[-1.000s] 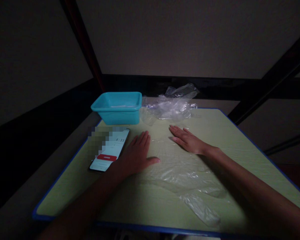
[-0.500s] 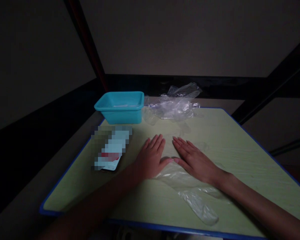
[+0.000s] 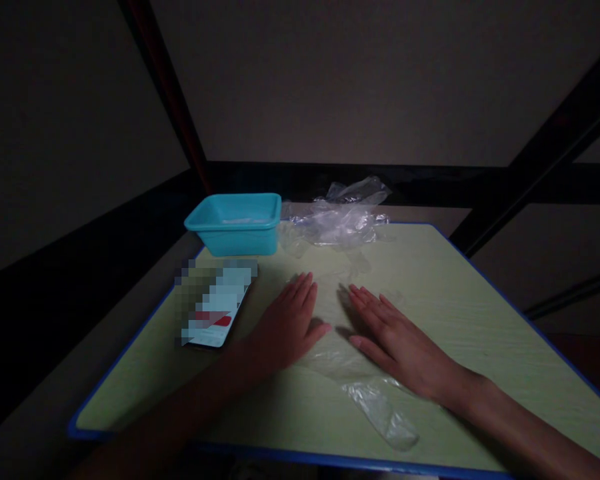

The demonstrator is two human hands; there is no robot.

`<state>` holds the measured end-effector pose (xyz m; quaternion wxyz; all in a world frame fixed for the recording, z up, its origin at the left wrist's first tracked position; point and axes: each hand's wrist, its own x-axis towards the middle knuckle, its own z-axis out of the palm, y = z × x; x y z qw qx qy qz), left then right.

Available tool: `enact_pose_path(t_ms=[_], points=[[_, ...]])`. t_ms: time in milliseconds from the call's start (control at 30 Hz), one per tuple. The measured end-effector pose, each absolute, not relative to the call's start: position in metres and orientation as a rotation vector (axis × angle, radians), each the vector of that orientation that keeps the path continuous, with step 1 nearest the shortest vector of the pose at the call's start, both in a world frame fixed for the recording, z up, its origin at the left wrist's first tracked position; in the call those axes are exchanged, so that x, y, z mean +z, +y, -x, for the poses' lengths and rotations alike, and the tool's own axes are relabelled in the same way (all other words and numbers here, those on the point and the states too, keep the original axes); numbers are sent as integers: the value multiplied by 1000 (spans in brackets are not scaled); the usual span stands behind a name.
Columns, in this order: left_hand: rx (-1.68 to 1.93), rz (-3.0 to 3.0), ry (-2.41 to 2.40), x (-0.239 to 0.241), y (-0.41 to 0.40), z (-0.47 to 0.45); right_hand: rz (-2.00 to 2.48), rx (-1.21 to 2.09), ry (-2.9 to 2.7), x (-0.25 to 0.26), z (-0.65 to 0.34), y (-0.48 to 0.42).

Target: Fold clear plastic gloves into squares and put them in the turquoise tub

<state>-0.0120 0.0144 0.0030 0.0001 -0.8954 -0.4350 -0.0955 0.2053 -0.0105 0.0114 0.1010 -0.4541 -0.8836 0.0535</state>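
A clear plastic sheet or glove (image 3: pixel 375 407) lies flat on the pale green table (image 3: pixel 460 300). My left hand (image 3: pixel 285 327) rests palm down on its left part, fingers stretched out. My right hand (image 3: pixel 395 337) lies flat on it beside the left, fingers spread and pointing away. Neither hand holds anything. One loose end of the plastic trails toward the table's near edge.
A teal plastic tub (image 3: pixel 235 223) stands at the table's far left. A heap of crumpled clear plastic (image 3: pixel 337 217) lies behind, right of the tub. A phone (image 3: pixel 217 307) with a lit screen lies left of my left hand. The room is dim.
Both hands slid toward me over the plastic and came closer together, then parted a little. The plastic under them has been flattened and drawn in.
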Motion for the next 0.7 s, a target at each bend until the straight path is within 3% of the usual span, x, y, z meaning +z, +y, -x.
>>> enact_pose_path(t_ms=[133, 333, 500, 700], points=[[-255, 2932, -1313, 0, 1, 10, 1125, 168, -2718, 6, -196, -35], [-244, 2917, -1427, -4, -3, 13, 1196, 211, -2714, -12, -201, -47], [-214, 2895, -1485, 1, -1, 11, 1176, 401, -2675, 11, -203, -38], [-485, 2863, -1395, 12, 28, 0, 1376, 456, -2271, 34, -198, 27]])
